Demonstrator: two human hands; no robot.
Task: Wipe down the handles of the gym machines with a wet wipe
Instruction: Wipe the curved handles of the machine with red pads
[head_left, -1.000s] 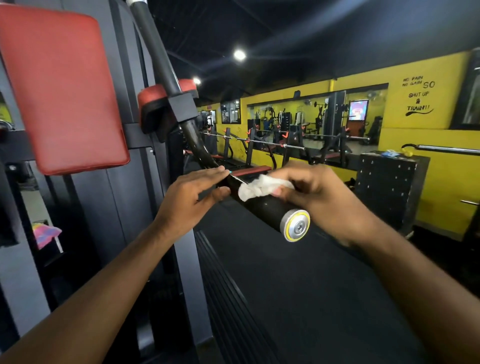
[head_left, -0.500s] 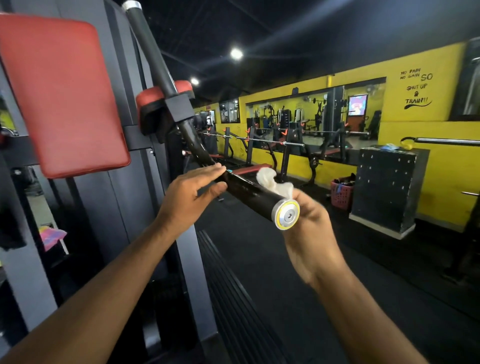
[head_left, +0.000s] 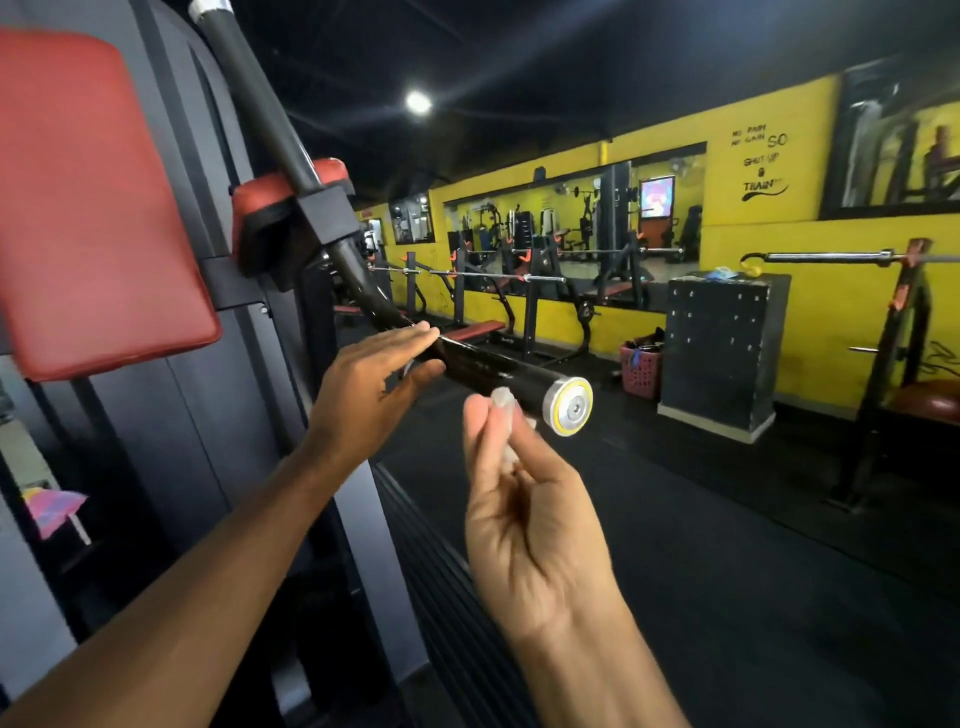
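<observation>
- Basket (head_left: 641, 371): red, on the floor by the yellow wall, just beside a black box (head_left: 722, 353). It held dark items and something blue, all too small to identify.
- Box top: carried one blue item and one yellow item; neither could be made out.
- Wipe (head_left: 505, 408): white, crumpled, pinched at the fingertips of the right hand (head_left: 524, 499), just below the handle (head_left: 493, 370) near its cap (head_left: 569, 406). It was largely hidden by the fingers and blurred, and contact with the handle could not be confirmed.
- Right hand: palm toward the camera, fingers curled onto the wipe.
- Left hand (head_left: 363, 384): fingers straight, laid over the handle farther up, thumb beneath it; not clenched.
- Handle: black, tilted down toward the camera, with a silver cap ringed in yellow. The stretch under the left hand was hidden.
- Pad (head_left: 98, 208): red, at upper left, cut off by the frame edge.
- Both forearms were cut off at the lower edge.
</observation>
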